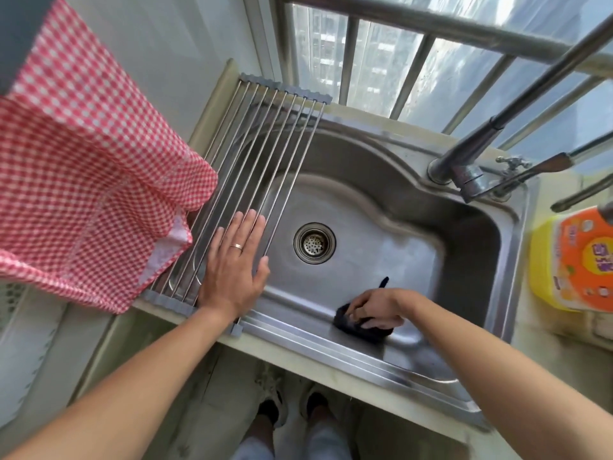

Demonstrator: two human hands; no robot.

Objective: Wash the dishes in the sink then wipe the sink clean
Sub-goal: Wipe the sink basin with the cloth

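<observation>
1. I see my right hand (376, 308) at the near wall of the sink (414, 234), fingers curled down onto a dark cloth (361, 327).
2. The cloth lies under those fingers, bunched against the steel where the near wall meets the rim; its dark edge sticks out left and below my fingertips (356, 316), and a thin dark tail pokes up just beyond the hand.
3. My left hand (234, 265) lies flat, fingers straight and spread, palm down on the rack (265, 161) that spans the sink's left side. It grips nothing.
4. The drain (314, 243) sits mid-basin, between my two hands and well apart from the cloth.
5. A red checked towel (89, 180) hangs at left, overlapping the rack's left edge.
6. The tap (464, 174) stands at the far right rim; a yellow bottle (570, 260) is right of the sink.
</observation>
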